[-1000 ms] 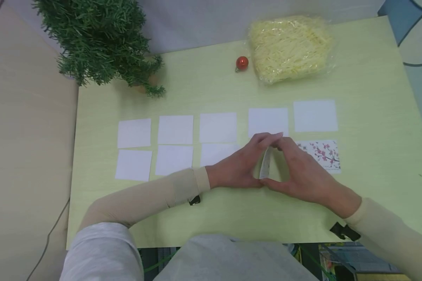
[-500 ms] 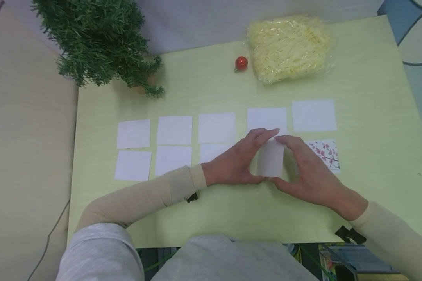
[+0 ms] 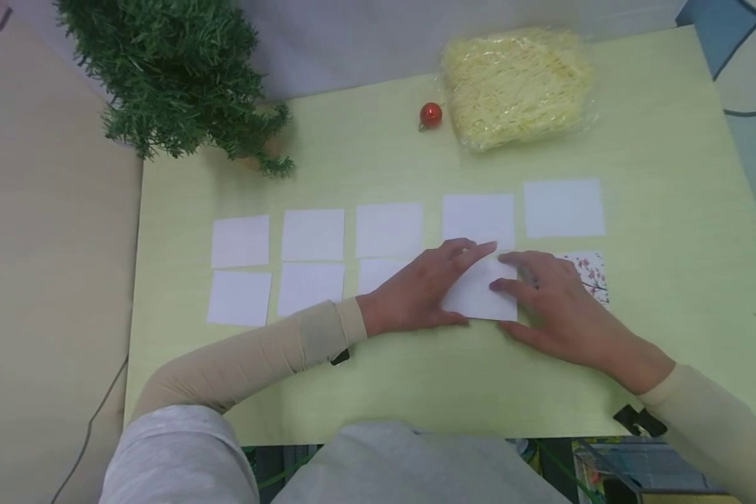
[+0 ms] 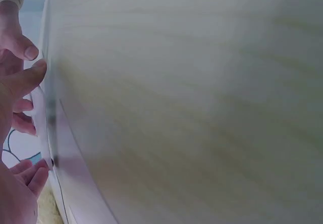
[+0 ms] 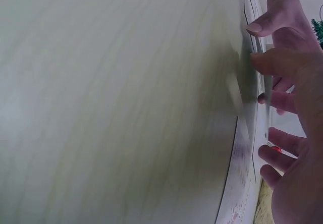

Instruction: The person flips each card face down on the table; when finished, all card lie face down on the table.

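Front of me, a white card lies blank side up in the lower row, close over the table. My left hand spans it at its left part, thumb at the near edge and fingers at the far edge. With its fingertips, my right hand touches the right part of that card, its thumb near the lower right corner. Partly under the right hand's fingers is a card with pink blossoms, face up. Both wrist views show the fingertips low along the tabletop.
Several blank white cards lie in two rows on the pale table. A green artificial tree stands at the back left. Toward the back are a red ball ornament and a clear bag of yellow shredded paper.
The card between my hands has turned from edge-on to blank side up and come down toward the table. My right hand has shifted right, its fingers now over the card.
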Demonstrator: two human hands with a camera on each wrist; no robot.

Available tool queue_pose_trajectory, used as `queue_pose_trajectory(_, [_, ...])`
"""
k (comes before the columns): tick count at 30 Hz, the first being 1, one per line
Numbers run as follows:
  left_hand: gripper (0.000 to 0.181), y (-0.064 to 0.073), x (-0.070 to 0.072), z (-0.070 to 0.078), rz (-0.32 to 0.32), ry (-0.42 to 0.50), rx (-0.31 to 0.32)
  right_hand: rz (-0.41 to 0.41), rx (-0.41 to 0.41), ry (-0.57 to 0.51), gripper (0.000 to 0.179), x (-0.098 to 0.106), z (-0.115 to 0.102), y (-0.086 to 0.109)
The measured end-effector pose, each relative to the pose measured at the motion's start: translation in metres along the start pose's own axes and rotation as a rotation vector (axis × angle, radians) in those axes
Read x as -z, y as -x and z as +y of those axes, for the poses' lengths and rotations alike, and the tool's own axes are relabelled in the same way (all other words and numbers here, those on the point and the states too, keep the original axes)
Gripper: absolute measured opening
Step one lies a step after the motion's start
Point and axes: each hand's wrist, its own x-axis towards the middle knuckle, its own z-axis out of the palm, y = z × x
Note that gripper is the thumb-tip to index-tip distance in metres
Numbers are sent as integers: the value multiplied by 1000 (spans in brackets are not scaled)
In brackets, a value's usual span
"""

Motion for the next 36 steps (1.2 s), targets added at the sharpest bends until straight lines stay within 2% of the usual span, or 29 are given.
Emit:
queue_pose_trajectory(4, [115,-5,-8,3,-48,-40,0,-25,12,19,59,2,6,6])
queue_pose_trajectory(11, [111,-13,-18,6,-45,-117,-18,-39,28,54,58,8,15,14])
queue_pose_trajectory(16, [105,-17,-24,9,-58,-148,1,-46,14,75,57,14,17,19])
queue_pose_trajectory(19, [101,-16,-25,10,-49,-164,-2,-47,-25,81,68,22,19,23])
queue_pose_trajectory(22, [94,-15,-23,13,-20,-203,-34,-54,-78,87,84,37,25,29])
queue_pose_trajectory(24, [89,-17,-20,17,3,-241,-56,-92,-123,93,94,48,32,33])
queue_pose_trajectory(26, [85,-24,-17,24,15,-277,-64,-148,-172,115,102,59,40,37])
queue_pose_trajectory(29, [88,-43,-18,36,-1,-333,-56,-220,-243,149,107,71,51,42])
queue_pose_trajectory(33, [99,-71,-27,48,-65,-402,-29,-246,-286,155,102,77,59,44])
queue_pose_trajectory(36, [102,-84,-38,52,-101,-435,-12,-257,-295,141,95,76,61,42])
